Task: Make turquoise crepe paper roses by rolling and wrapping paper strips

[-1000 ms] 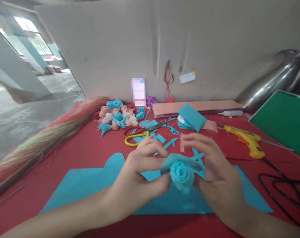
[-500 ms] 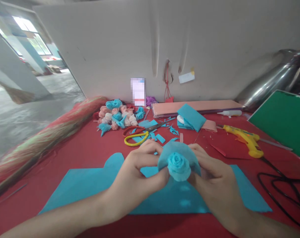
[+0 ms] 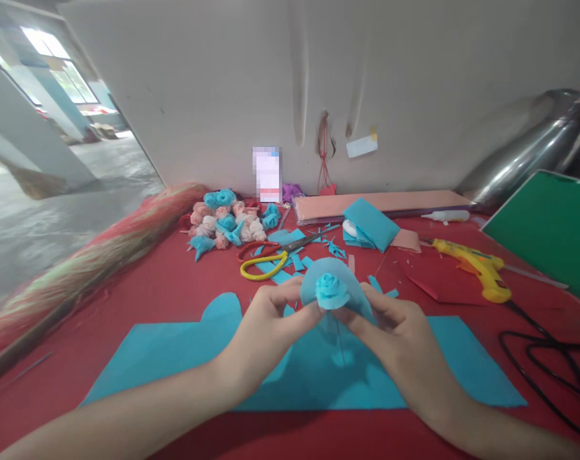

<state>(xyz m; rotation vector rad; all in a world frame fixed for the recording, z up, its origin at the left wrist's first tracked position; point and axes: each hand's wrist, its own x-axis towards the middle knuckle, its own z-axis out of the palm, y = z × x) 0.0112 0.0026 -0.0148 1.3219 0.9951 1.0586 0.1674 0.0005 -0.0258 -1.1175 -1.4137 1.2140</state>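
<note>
A blue crepe paper rose (image 3: 331,292) is held up between my two hands, its curled centre facing me. A larger rounded petal (image 3: 340,268) stands behind the bloom, and a thin stem (image 3: 341,345) hangs below. My left hand (image 3: 283,319) pinches the rose's base from the left with thumb and fingers. From the other side my right hand (image 3: 390,326) is closed on the base and the petal's edge. Beneath both hands lies a wide sheet of blue crepe paper (image 3: 175,358), with a rounded blue piece (image 3: 223,310) at its upper left.
Yellow-and-red-handled scissors (image 3: 271,263) lie among blue paper scraps (image 3: 297,260). Finished paper roses (image 3: 227,223) are heaped at the back left. On the right are a yellow glue gun (image 3: 476,265) with a black cord (image 3: 534,345), a small white bottle (image 3: 446,216) and a green board (image 3: 549,230).
Both hands have raised the rose and shifted it slightly left. The bloom is tilted so that its stem shows below, and the large petal sits closer behind it.
</note>
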